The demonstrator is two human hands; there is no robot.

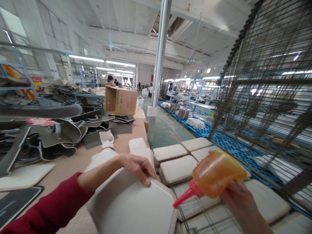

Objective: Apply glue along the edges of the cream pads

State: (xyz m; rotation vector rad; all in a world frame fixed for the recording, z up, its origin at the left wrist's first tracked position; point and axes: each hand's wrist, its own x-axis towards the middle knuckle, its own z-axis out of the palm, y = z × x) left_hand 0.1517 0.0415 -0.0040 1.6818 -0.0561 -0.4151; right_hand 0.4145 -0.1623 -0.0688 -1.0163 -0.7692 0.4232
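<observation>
My left hand (138, 167) is closed on the upper edge of a white panel (136, 204) with rounded corners, its thumb on the pale face. In my right hand (237, 198) is a glue bottle (214, 174), tilted down, with amber liquid inside and a red nozzle. The nozzle tip meets or nearly meets the panel's right edge; I cannot tell whether it touches. My right fingers are partly hidden behind the bottle. Similar white panels (179, 167) lie on a wire rack to the right of the held one.
Grey-green sheet pieces (58, 136) are heaped on the brown table (80, 165) at left, near a cardboard box (122, 100). A metal post (158, 65) rises beyond the table. Tall wire racks (265, 65) stand at right above blue pallets (243, 149). People are in the far background.
</observation>
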